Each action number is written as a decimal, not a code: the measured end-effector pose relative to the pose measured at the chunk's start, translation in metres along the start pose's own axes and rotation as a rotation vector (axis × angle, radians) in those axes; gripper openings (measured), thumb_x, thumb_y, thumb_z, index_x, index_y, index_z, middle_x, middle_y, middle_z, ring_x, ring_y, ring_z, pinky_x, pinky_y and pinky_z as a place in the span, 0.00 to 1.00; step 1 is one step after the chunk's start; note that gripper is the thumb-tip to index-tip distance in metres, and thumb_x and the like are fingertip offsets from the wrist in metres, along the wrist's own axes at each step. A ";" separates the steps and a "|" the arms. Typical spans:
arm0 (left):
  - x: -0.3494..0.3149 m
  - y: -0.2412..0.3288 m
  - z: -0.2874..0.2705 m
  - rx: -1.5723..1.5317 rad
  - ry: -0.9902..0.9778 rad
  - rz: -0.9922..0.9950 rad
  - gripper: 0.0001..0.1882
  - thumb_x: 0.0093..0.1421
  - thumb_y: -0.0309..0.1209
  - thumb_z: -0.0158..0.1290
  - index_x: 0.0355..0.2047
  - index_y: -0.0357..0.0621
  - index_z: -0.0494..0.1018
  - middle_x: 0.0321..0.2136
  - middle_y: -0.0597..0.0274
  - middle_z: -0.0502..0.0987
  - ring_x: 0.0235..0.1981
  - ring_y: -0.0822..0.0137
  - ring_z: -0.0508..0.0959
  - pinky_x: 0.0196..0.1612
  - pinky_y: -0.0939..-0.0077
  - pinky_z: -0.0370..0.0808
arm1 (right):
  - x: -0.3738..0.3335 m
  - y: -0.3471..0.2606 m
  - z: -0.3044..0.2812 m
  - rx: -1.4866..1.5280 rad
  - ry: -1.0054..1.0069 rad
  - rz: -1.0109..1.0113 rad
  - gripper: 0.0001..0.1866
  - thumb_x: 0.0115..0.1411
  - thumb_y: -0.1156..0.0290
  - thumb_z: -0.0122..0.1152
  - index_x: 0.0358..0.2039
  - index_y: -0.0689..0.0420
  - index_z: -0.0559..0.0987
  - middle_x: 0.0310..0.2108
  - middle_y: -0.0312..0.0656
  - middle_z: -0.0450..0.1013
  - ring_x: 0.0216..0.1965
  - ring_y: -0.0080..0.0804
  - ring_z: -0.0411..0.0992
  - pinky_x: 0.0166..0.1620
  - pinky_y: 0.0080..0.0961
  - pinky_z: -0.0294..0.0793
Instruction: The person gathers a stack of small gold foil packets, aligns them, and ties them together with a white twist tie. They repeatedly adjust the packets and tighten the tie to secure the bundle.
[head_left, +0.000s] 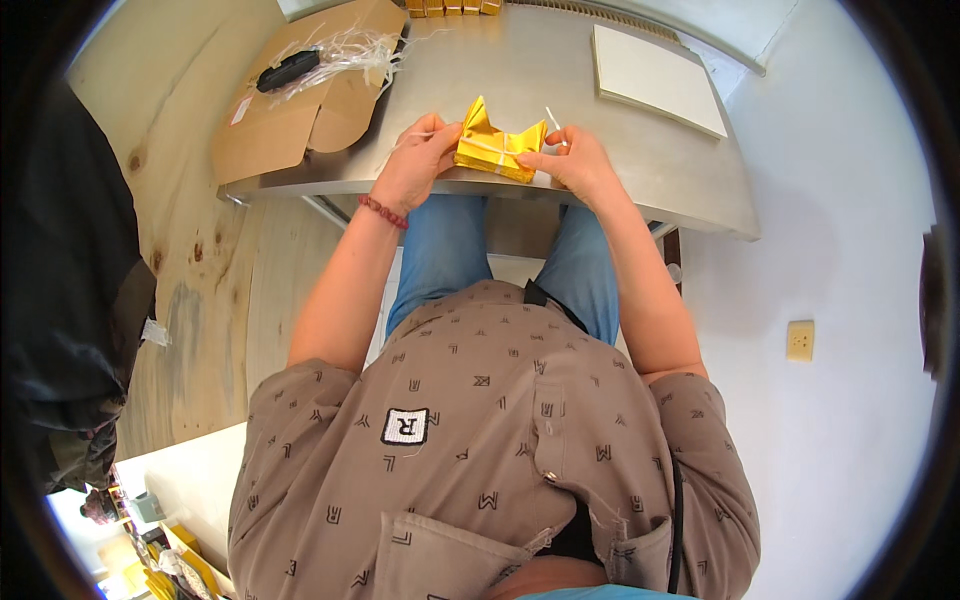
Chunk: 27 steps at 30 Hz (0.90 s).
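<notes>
Bundle of yellow paper (490, 162), one: upper centre of the frame, at the near edge of the metal table (520, 60), with a white string (553, 120) across it; upper corners flare upward.
Left hand (418, 162), one: thumb and fingers nearly closed, pinching the bundle's left end, string trailing beside the fingers; red beaded bracelet (383, 211) at the wrist.
Right hand (580, 165), one: partly curled, thumb against the bundle's right end, string rising beside the forefinger; whether it grips the string I cannot tell.
Cardboard (340, 110), upper left, bearing white strands (345, 58) and a black object (288, 71).
White sheets (658, 78), stacked, upper right.
Yellow bundles (453, 7), a row, top edge.
</notes>
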<state>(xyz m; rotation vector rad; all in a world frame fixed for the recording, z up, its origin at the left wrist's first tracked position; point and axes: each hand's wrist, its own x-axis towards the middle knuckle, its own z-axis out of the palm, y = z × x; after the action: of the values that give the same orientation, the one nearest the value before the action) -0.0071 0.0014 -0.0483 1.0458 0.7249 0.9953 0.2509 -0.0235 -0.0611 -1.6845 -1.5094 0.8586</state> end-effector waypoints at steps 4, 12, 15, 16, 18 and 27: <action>-0.009 -0.011 0.001 -0.147 -0.032 0.094 0.09 0.71 0.30 0.53 0.31 0.49 0.70 0.43 0.65 0.79 0.44 0.75 0.77 0.52 0.77 0.75 | -0.005 -0.007 -0.006 0.062 -0.046 -0.016 0.38 0.44 0.51 0.82 0.49 0.64 0.79 0.35 0.44 0.78 0.33 0.30 0.76 0.37 0.27 0.77; 0.008 -0.006 0.000 -0.205 -0.227 0.063 0.08 0.71 0.30 0.54 0.32 0.49 0.72 0.50 0.65 0.77 0.51 0.76 0.74 0.57 0.78 0.73 | -0.014 -0.024 -0.037 0.448 -0.419 0.118 0.25 0.53 0.65 0.78 0.48 0.59 0.78 0.32 0.31 0.74 0.28 0.16 0.67 0.31 0.16 0.68; 0.013 -0.004 0.001 -0.163 -0.278 0.113 0.09 0.71 0.32 0.54 0.30 0.50 0.72 0.54 0.63 0.76 0.52 0.73 0.74 0.59 0.72 0.71 | -0.012 -0.017 -0.035 0.478 -0.362 0.100 0.24 0.53 0.66 0.78 0.48 0.59 0.79 0.33 0.31 0.75 0.30 0.17 0.69 0.35 0.16 0.71; 0.016 -0.003 0.001 -0.144 -0.270 0.107 0.09 0.71 0.32 0.54 0.30 0.50 0.72 0.55 0.62 0.75 0.53 0.73 0.74 0.60 0.71 0.71 | -0.010 -0.015 -0.034 0.486 -0.326 0.091 0.24 0.53 0.66 0.78 0.47 0.59 0.79 0.33 0.30 0.75 0.30 0.17 0.69 0.36 0.16 0.71; 0.023 0.001 -0.002 -0.122 -0.278 0.132 0.10 0.71 0.34 0.54 0.30 0.50 0.71 0.56 0.62 0.74 0.53 0.73 0.74 0.61 0.70 0.71 | -0.001 -0.012 -0.032 0.506 -0.334 0.009 0.21 0.53 0.66 0.78 0.46 0.58 0.80 0.33 0.30 0.76 0.32 0.16 0.70 0.38 0.16 0.71; 0.065 0.014 -0.024 0.158 -0.366 0.155 0.11 0.72 0.37 0.54 0.31 0.49 0.70 0.59 0.59 0.73 0.56 0.72 0.73 0.62 0.69 0.67 | 0.030 -0.016 -0.040 0.366 -0.270 -0.078 0.13 0.56 0.73 0.75 0.41 0.57 0.82 0.33 0.28 0.77 0.33 0.11 0.69 0.37 0.16 0.69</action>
<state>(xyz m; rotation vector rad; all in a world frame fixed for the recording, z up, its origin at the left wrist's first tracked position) -0.0067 0.0723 -0.0453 1.3944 0.4301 0.8547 0.2793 0.0045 -0.0266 -1.2745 -1.4702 1.2740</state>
